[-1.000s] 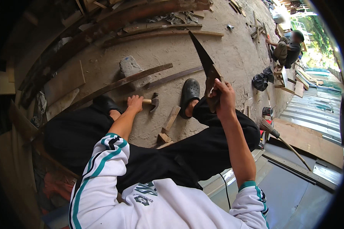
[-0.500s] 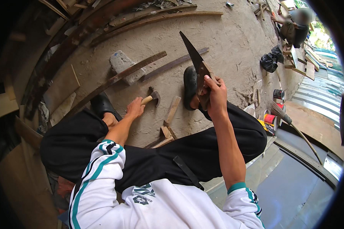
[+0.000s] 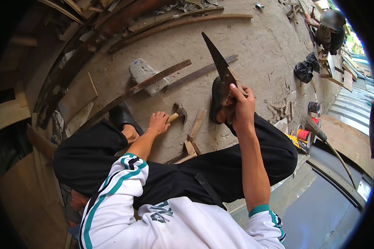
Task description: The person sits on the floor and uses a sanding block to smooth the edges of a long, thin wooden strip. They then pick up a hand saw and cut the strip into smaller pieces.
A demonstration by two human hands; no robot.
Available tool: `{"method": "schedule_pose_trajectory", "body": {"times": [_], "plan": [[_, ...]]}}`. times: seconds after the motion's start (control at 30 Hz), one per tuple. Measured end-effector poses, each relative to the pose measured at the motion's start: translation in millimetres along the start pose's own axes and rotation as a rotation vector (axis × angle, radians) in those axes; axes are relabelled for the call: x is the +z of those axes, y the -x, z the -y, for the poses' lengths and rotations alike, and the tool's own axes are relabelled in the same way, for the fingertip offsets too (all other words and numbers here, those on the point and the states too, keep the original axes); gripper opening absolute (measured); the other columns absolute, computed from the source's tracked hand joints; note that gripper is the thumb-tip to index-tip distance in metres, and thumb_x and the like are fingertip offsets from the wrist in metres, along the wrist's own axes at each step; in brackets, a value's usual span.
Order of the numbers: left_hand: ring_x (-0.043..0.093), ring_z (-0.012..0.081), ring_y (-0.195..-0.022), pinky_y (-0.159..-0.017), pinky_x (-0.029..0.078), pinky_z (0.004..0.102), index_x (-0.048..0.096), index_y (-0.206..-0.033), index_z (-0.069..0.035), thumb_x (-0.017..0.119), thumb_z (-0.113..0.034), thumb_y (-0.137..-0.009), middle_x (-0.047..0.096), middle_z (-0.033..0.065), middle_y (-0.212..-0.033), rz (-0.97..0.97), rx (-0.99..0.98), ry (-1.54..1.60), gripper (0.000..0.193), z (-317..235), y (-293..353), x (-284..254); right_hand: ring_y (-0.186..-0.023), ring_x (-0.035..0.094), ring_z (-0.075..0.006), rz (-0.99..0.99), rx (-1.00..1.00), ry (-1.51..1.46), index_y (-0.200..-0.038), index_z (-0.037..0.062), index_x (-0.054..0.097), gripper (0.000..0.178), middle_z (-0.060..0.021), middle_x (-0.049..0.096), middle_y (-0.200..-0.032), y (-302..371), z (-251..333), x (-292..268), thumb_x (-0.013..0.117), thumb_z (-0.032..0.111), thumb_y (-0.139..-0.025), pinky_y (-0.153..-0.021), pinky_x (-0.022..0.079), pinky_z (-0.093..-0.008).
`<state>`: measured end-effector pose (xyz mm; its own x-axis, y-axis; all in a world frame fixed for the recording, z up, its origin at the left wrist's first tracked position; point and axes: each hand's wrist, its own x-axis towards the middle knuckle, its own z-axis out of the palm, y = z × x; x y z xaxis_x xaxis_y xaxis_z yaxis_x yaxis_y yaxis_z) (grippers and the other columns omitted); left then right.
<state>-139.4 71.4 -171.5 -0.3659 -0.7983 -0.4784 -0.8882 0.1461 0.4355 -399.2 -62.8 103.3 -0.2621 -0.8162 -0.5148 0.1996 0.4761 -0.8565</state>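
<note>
White sweatshirt (image 3: 187,224), nearest, sleeves teal-banded and drawn up to leave both forearms bare; black trousers (image 3: 166,182), knees spread wide to left and right.

Left hand (image 3: 158,123): forearm stretched from near left, slanting far and to the right, low between the knees; back of the hand uppermost; fingers curled over the end of a hammer's handle, clasping it. Hammer (image 3: 173,118): pale wooden handle, dark claw head to the right of the hand; whether the head touches the floor cannot be told.

Right hand (image 3: 242,103): forearm nearly straight, running far from near right, wrist raised; fingers wrapped around the saw's wooden handle, thumb laid along it. Handsaw (image 3: 218,59): dark tapering blade, tip pointing far and slightly left, toothed edge to the left; held in front of the right clog (image 3: 216,101).

Left clog (image 3: 122,116), black, left of the hammer; wooden offcut (image 3: 198,124), between hammer and right clog.

Beyond the hands: grey block (image 3: 141,69), a dark wooden strip (image 3: 158,77) crossing its near side; second strip (image 3: 201,74), to the right; black bag (image 3: 305,71), far right; crouching person (image 3: 332,35), farther still.
</note>
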Motion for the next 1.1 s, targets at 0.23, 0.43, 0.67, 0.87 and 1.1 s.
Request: {"method": "schedule_pose_trajectory", "body": {"times": [0.23,0.43,0.67,0.87,1.1], "plan": [[0.054,0.0277,-0.107,-0.088,0.042,0.0425,0.059,-0.108,-0.005,0.072,-0.034,-0.077,0.057,0.0120,-0.116,-0.197,0.003,0.163,0.044,-90,-32,18,-0.061,0.051,-0.0085,-0.012,-0.028,0.052,-0.109,0.0018,0.052,0.032,-0.0010,0.057,-0.077,-1,-2,5,0.071,0.019,-0.089,-0.057,0.042,-0.0243],[0.056,0.0375,-0.114,-0.093,0.046,0.0501,0.048,-0.120,-0.002,0.070,-0.039,-0.081,0.059,0.0174,-0.114,0.050,-0.290,0.349,0.057,-161,-68,28,-0.058,0.051,-0.0085,-0.044,0.007,0.087,-0.105,0.0022,0.052,0.029,-0.0012,0.056,-0.075,-3,-20,1,0.071,0.017,-0.089,-0.054,0.042,-0.0241],[0.064,0.0397,-0.105,-0.089,0.051,0.0468,0.050,-0.121,0.002,0.068,-0.040,-0.080,0.066,0.0228,-0.110,-0.043,-0.355,0.583,0.061,-126,-88,15,-0.061,0.053,-0.0094,-0.028,0.070,0.158,-0.106,0.0020,0.051,0.033,-0.0010,0.057,-0.074,-19,-37,-4,0.073,0.020,-0.089,-0.056,0.044,-0.0241],[0.067,0.0262,-0.091,-0.080,0.054,0.0391,0.057,-0.113,0.003,0.068,-0.034,-0.080,0.068,0.0162,-0.099,-0.393,-0.348,1.301,0.051,-78,-100,-57,-0.090,0.068,-0.0385,0.143,-0.434,0.701,-0.112,-0.0023,0.041,0.046,-0.0248,0.068,-0.094,-33,-102,3,0.070,0.026,-0.091,-0.075,0.051,-0.0430],[0.065,0.0169,-0.082,-0.070,0.059,0.0347,0.057,-0.110,0.001,0.068,-0.025,-0.081,0.065,0.0079,-0.098,-0.396,-0.364,1.355,0.040,-76,-86,-125,-0.091,0.065,-0.0474,0.280,-0.404,0.944,-0.111,-0.0046,0.036,0.068,-0.0319,0.063,-0.094,-33,-152,19,0.078,0.041,-0.082,-0.075,0.051,-0.0477]]}}
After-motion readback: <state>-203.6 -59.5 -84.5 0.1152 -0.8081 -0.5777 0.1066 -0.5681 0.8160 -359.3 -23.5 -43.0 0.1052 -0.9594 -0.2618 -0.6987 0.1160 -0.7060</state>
